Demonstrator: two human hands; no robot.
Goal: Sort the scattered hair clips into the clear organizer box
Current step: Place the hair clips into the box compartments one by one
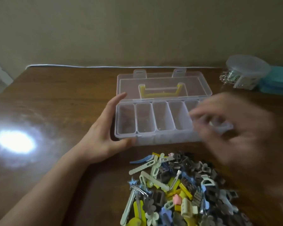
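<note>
A clear box sits open at the centre of the frame on a brown table, its lid laid back flat behind it with a yellow handle showing through. Five narrow bins show in a row inside the box; the rightmost is partly hidden.

The left hand cups the box's left end, fingers straight along the side and thumb at the front wall, its grip released rather than curled.

The right hand is a motion blur over the box's right end. A pale clear piece shows at its fingers, but I cannot tell what its grip is doing.

The clips lie in a mixed heap at lower centre, just in front of the box.

A round tub and teal cases sit at upper right.
</note>
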